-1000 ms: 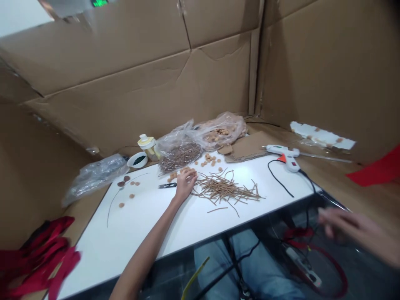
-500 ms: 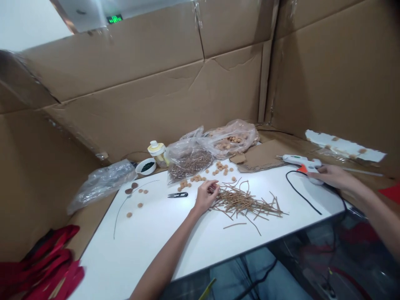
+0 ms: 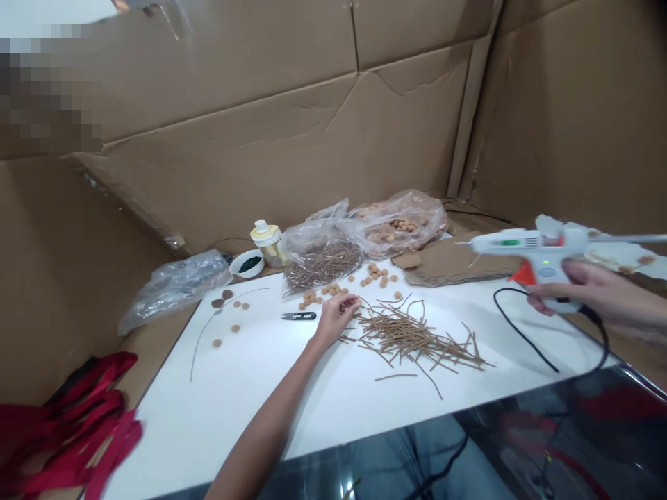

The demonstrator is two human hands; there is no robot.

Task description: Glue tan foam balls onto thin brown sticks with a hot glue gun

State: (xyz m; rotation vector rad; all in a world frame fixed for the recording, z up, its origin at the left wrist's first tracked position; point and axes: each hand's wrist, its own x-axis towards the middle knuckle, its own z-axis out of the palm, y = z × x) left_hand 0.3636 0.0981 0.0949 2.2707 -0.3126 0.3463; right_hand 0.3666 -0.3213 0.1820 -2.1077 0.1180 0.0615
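Observation:
My right hand grips a white hot glue gun with an orange trigger. The gun is raised above the table's right side, its nozzle pointing left and a small green light lit on its body. My left hand has its fingers pinched together at the left end of a pile of thin brown sticks. Whatever lies in that pinch is too small to make out. Small tan round pieces are scattered just beyond it. Black thread snips lie to its left.
Behind the pile are a plastic bag of sticks, a bag of round pieces, a yellow-lidded bottle and a white bowl with dark contents. A cardboard sheet lies right. The gun's black cord loops over the table.
My right hand has lifted the glue gun off the table's right side, its cord rising with it. My left hand stays by the sticks, fingers more closely pinched. The camera view has shifted.

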